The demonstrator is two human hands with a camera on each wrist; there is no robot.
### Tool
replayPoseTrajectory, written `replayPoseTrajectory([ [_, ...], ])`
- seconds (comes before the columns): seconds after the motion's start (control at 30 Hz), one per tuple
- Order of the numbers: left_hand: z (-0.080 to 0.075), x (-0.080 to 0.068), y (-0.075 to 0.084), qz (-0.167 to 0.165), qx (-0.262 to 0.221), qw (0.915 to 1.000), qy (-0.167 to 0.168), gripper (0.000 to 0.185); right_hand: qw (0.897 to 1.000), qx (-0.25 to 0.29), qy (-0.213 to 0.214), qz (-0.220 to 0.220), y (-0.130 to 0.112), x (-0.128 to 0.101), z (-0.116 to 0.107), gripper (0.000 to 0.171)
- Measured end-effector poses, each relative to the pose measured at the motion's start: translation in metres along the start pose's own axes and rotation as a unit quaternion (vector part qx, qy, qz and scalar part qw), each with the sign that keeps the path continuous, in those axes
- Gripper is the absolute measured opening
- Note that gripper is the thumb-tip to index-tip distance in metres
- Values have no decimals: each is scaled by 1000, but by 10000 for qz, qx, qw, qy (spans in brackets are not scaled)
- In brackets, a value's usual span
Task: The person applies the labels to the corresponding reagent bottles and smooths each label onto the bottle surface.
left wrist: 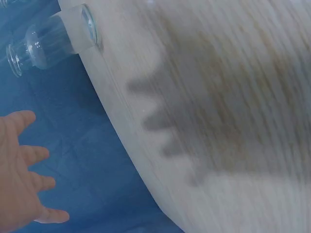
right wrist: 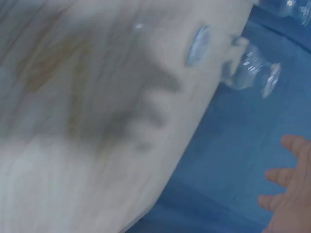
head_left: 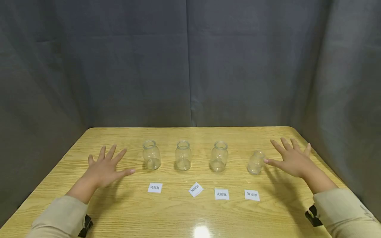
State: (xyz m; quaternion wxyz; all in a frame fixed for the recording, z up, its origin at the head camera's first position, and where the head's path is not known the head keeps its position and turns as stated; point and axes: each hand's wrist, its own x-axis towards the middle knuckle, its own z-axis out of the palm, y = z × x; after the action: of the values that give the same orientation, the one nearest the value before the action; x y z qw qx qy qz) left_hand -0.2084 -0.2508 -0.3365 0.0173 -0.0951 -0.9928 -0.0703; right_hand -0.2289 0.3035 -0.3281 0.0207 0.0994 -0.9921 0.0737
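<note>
Grey curtains close in a pale wooden counter (head_left: 178, 211) carrying four clear glass bottles in a row, four paper labels (head_left: 155, 187) in front. The left hand (head_left: 104, 168) hovers spread, holding nothing, beside the leftmost bottle (head_left: 151, 154). The right hand (head_left: 293, 158), fingers splayed, has its thumb at the tilted rightmost bottle (head_left: 255, 162). I'd say steady that bottle gently before gripping.

Beige long sleeves (head_left: 53, 215) (black wrist straps (head_left: 313, 215)), bare hands
</note>
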Motion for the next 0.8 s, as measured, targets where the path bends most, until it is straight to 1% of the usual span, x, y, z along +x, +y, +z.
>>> replayPoseTrajectory([
  [0.17, -4, -1, 3, 2, -45, 10000, -80, 91, 9996, 187, 36, -185, -19, 1, -7, 85],
  [0.43, -6, -4, 12, -26, -621, 9968, -496, 94, 9965, 504, 222, -627, -49, -6, -6, 81],
  [0.57, -5, -6, 14, -28, -772, 9954, -573, 95, 9939, 573, 321, -883, -67, -7, -2, 78],
  [0.8, -2, -8, 16, -102, -1411, 9870, -767, 100, 9868, 807, 579, -1282, -99, -10, 5, 69],
])
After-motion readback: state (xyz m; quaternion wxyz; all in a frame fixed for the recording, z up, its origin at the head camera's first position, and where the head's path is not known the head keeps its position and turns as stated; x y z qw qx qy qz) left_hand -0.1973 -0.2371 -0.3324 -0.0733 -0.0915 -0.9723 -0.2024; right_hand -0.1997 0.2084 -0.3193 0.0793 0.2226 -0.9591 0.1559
